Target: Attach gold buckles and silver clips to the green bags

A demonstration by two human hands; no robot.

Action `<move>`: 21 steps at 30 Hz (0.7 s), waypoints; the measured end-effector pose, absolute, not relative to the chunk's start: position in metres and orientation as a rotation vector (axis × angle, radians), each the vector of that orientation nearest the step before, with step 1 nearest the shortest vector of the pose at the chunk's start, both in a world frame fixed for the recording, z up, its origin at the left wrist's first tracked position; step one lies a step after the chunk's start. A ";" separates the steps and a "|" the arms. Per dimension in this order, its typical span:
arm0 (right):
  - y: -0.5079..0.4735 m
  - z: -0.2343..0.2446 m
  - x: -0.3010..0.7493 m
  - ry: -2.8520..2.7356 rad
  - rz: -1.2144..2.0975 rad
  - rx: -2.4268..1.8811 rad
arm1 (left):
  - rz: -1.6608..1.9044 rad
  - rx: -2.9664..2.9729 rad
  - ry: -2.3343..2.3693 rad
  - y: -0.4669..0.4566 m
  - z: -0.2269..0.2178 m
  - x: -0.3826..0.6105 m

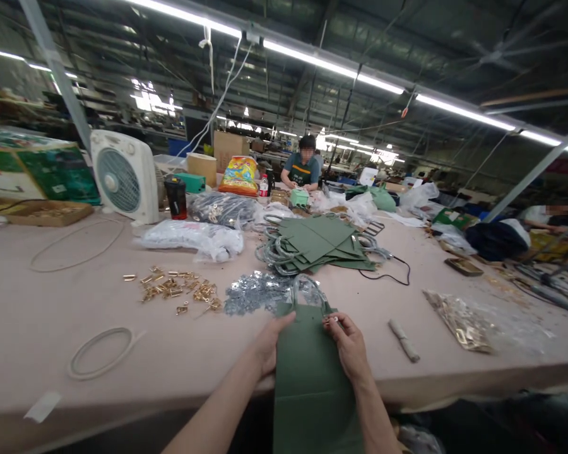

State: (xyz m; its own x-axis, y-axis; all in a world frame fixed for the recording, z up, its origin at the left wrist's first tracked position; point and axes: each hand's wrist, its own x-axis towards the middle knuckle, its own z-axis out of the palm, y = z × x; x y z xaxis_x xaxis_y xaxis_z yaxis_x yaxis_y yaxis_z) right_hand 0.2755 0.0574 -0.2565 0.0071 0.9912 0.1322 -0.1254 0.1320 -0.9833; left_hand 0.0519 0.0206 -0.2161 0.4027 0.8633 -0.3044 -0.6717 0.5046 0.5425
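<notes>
A green bag panel [307, 366] with a wrapped loop handle [307, 280] lies over the table's front edge, its lower part hanging down toward me. My left hand [267, 343] grips the panel's upper left edge, thumb on top and fingers underneath. At the upper right corner, by the foot of the handle, my right hand [350, 340] pinches a small shiny metal fitting [330, 320]. The fitting is too small to identify exactly. Just beyond the handle lies a heap of small silvery metal plates [253, 293], with gold-coloured hardware pieces [175, 287] scattered to its left.
A stack of green panels with wrapped handles [319, 239] lies further back. Left of it are a plastic-wrapped packet [189, 238] and a white fan [125, 180]. On the right are a grey roll [404, 340] and a bag of metal parts [464, 321]. A co-worker [304, 167] sits opposite.
</notes>
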 end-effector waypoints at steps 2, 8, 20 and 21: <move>0.059 -0.256 0.275 -1.165 1.162 -1.023 | 0.910 0.346 0.598 0.028 -0.221 0.052; 0.054 -0.248 0.272 -1.197 1.001 -1.073 | 0.855 0.317 0.605 0.032 -0.233 0.051; 0.049 -0.231 0.259 -1.299 0.957 -1.174 | 0.835 0.300 0.622 0.031 -0.230 0.049; 0.048 -0.231 0.259 -1.304 0.960 -1.177 | 0.838 0.301 0.631 0.030 -0.231 0.049</move>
State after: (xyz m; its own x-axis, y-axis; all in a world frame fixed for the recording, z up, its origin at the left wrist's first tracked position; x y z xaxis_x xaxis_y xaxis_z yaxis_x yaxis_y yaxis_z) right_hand 0.2586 0.0485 -0.2312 0.0722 0.9787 0.1921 0.1077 0.1838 -0.9770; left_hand 0.0491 0.0305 -0.2307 0.5019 0.7673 -0.3991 -0.5957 0.6412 0.4837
